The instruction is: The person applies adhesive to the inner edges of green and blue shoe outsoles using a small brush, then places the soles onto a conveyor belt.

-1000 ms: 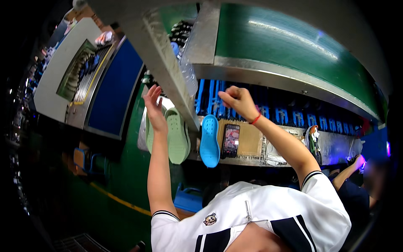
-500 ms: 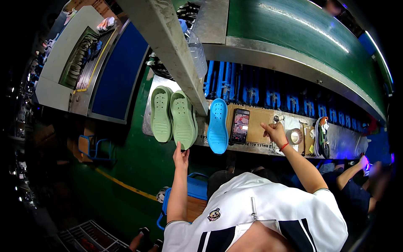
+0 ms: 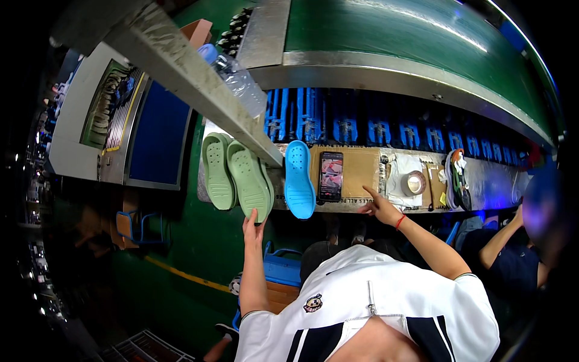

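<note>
My left hand point(image 3: 254, 224) reaches out with its fingers straight, and the fingertips touch the near end of a light green shoe sole point(image 3: 246, 181). A second green sole point(image 3: 217, 172) lies just to its left, and a bright blue sole point(image 3: 299, 179) to its right. All three hang over the edge of the workbench point(image 3: 482, 181). My right hand point(image 3: 380, 208) rests at the near edge of a brown cardboard sheet point(image 3: 359, 169) with the index finger stretched out. It holds nothing. A black phone point(image 3: 330, 175) lies on the cardboard left of that hand.
A tape roll point(image 3: 414, 182) on white paper and a dark shoe point(image 3: 457, 180) lie further right. A metal beam point(image 3: 181, 78) with a plastic bottle point(image 3: 235, 78) crosses above the soles. Behind runs a green conveyor point(image 3: 410, 42) over blue fixtures point(image 3: 362, 123). A co-worker's arm point(image 3: 500, 241) is at the right.
Both hands have come down from up by the beam and blue fixtures. The left one dropped to the green sole's end, and the right one moved to the cardboard's near edge.
</note>
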`<state>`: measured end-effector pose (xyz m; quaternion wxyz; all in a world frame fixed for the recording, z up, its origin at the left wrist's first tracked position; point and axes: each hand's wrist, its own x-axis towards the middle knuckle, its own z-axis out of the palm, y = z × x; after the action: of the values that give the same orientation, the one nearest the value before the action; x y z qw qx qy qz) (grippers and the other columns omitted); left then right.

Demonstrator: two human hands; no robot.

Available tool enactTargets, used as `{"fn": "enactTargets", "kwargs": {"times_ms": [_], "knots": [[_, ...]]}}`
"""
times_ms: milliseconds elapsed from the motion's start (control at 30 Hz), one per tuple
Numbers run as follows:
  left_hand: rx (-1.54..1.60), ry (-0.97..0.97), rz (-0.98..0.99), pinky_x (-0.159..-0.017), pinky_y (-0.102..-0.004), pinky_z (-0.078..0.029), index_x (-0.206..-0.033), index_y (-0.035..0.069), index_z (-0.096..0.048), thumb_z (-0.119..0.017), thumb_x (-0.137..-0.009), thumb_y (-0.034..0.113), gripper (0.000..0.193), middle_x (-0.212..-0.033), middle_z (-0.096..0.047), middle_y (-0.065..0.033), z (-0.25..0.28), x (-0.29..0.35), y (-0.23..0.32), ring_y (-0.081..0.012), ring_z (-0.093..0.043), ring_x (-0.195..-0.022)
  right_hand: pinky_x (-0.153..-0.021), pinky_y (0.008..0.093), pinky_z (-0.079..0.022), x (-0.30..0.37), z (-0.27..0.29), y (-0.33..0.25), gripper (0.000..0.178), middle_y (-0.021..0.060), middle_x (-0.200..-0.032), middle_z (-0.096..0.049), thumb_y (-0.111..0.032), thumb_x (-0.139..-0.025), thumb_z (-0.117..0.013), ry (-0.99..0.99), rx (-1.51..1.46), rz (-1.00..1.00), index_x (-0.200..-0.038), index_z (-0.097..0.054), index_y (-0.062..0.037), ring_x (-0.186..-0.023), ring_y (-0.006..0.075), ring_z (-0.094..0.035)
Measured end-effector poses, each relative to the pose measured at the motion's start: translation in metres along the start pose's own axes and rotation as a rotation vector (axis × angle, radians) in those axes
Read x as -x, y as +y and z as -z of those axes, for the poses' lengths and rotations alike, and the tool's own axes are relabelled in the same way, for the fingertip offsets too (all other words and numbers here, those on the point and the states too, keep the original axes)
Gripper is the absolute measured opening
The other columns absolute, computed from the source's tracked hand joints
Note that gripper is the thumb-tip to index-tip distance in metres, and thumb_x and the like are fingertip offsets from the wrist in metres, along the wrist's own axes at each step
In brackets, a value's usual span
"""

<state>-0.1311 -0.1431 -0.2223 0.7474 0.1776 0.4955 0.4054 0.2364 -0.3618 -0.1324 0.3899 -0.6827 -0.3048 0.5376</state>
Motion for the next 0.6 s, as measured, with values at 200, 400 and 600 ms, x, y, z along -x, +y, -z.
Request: {"fn": "enactTargets", "kwargs": {"times_ms": [200, 400, 600], "knots": [[0.048, 0.044, 0.019, -0.097, -0.0445, -0.044, -0.131, 0.005, -0.04, -0.066, -0.084, 0.014, 0.055, -0.13, -0.045, -0.0112, 0.042, 0.064, -0.018, -0.0265, -0.045, -0.118, -0.047, 0.0268, -0.047, 0.02, 0.017, -0.003, 0.024, 0.0069, -0.054, -0.062, -0.019, -0.085, -0.062, 0.1, 0.33, -0.07, -0.068, -0.066, -0.0024, -0.046, 0.0115, -0.06], [-0.093, 0.02, 0.096, -0.097, -0.0437, -0.041, -0.133, 0.006, -0.037, -0.062, -0.086, 0.007, 0.053, -0.129, -0.046, -0.0112, 0.061, 0.151, -0.033, -0.0267, -0.047, -0.117, -0.047, 0.0281, -0.046, 0.03, 0.031, 0.038, 0.016, 0.0057, -0.051, -0.059, -0.013, -0.081, -0.065, 0.355, 0.281, 0.396, -0.071, -0.065, -0.0006, -0.038, 0.0146, -0.052], [-0.179, -0.209, 0.341, -0.101, -0.0414, -0.037, -0.132, 0.003, -0.036, -0.055, -0.088, 0.003, 0.048, -0.128, -0.047, -0.0104, -0.04, 0.158, -0.076, -0.0251, -0.046, -0.118, -0.068, 0.0289, -0.046, 0.064, 0.059, 0.02, 0.011, 0.0074, -0.069, -0.062, -0.018, -0.073, -0.072, 0.229, 0.067, -0.389, -0.073, -0.067, -0.0088, -0.082, 0.0172, -0.059]]}}
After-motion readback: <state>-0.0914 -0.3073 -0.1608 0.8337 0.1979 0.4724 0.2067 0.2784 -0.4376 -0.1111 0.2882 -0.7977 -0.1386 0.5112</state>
